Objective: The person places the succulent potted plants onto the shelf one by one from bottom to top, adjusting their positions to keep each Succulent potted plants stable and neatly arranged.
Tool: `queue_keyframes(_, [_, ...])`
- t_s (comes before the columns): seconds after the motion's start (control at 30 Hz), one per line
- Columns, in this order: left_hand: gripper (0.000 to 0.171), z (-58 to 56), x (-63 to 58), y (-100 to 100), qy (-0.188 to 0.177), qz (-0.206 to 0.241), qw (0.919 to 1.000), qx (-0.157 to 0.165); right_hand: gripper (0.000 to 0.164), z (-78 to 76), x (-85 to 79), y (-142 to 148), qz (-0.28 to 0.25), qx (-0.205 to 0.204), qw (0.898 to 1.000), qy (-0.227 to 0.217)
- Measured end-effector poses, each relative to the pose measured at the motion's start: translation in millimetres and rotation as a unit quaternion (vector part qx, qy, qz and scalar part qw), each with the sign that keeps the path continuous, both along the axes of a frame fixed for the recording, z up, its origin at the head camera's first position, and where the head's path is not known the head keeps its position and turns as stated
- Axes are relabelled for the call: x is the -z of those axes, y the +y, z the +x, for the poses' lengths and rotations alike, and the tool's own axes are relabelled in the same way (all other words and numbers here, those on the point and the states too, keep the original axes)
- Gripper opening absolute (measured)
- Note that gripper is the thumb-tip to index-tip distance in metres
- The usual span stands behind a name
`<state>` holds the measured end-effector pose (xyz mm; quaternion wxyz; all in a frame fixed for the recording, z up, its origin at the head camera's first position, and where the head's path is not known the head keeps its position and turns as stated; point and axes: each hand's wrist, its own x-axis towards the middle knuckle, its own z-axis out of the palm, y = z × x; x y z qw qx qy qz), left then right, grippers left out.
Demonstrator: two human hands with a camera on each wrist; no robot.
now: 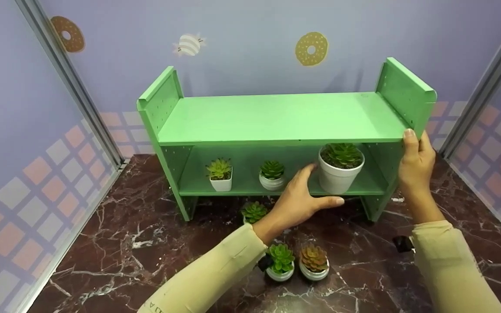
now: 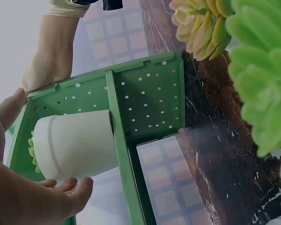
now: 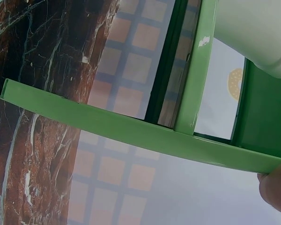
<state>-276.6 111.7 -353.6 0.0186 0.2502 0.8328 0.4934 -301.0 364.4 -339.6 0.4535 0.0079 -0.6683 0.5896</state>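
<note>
A green two-tier shelf (image 1: 276,119) stands on the dark marble surface. My right hand (image 1: 418,167) grips its right side panel near the upper board, thumb on the front edge. On the lower board, at the right, sits a large white pot with a green succulent (image 1: 341,171). My left hand (image 1: 296,198) is spread beside that pot, thumb and fingers apart; in the left wrist view the fingertips (image 2: 82,192) are close to the pot's wall. Left of it on the same board are a small round potted succulent (image 1: 272,174) and a square-potted succulent (image 1: 221,174).
In front of the shelf stand a green potted succulent (image 1: 281,261) and a reddish-brown one (image 1: 314,261), side by side. Another succulent (image 1: 255,211) is partly hidden by my left forearm. Patterned wall panels (image 1: 250,48) enclose the back and sides.
</note>
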Motion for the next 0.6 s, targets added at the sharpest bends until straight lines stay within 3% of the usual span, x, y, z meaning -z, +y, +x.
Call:
queue_keyframes(0.4, [0.09,3.9,5.0,-10.5,0.0,0.014,0.9997,0.018,0.029,0.3,-1.2,-0.1,-0.024,-0.023,0.999,-0.004])
queue_keyframes(0.6, [0.083,5.8,7.9,-19.5,-0.001,0.023,0.9992,0.032,0.026,1.3,-1.8,-1.7,-0.02,-0.015,1.0,-0.01])
